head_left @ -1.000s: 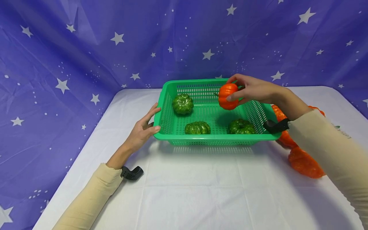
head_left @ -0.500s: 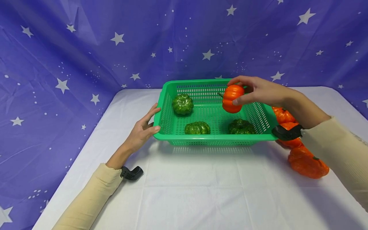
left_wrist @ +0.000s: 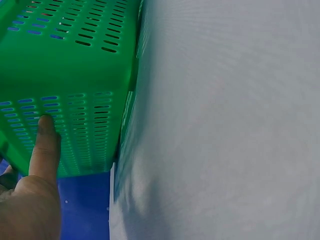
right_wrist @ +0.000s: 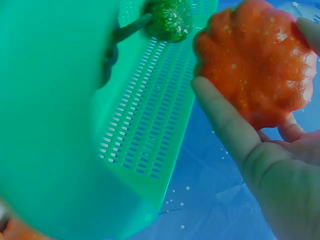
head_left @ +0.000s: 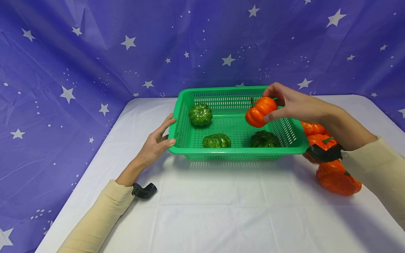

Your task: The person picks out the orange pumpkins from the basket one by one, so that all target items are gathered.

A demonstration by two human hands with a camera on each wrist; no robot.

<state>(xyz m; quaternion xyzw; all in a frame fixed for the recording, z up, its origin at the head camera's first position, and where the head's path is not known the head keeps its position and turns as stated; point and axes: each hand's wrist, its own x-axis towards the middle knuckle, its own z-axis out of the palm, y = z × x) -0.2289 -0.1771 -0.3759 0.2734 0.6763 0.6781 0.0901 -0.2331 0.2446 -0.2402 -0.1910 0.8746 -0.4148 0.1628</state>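
A green plastic basket (head_left: 240,150) stands on the white cloth, with several green pumpkins inside, including one at its left (head_left: 200,114) and one at its front right (head_left: 265,139). Over the basket's right half, my right hand (head_left: 292,103) holds a small orange pumpkin (head_left: 261,111) between thumb and fingers, its stem tilted up and left. The right wrist view shows that pumpkin's (right_wrist: 257,65) ribbed underside. My left hand (head_left: 155,144) touches the basket's left end with thumb and fingers spread; the left wrist view shows the straight thumb (left_wrist: 45,155) against the slotted wall.
Several orange pumpkins lie right of the basket, one nearer the front (head_left: 338,178), partly hidden by the right wrist's black camera mount (head_left: 324,153). A purple star-print curtain (head_left: 202,42) hangs behind and at the left. White cloth (head_left: 221,211) stretches in front of the basket.
My right hand has moved a little to the right with the orange pumpkin, whose stem has turned from pointing left to pointing upward. The left hand and basket stay in place.
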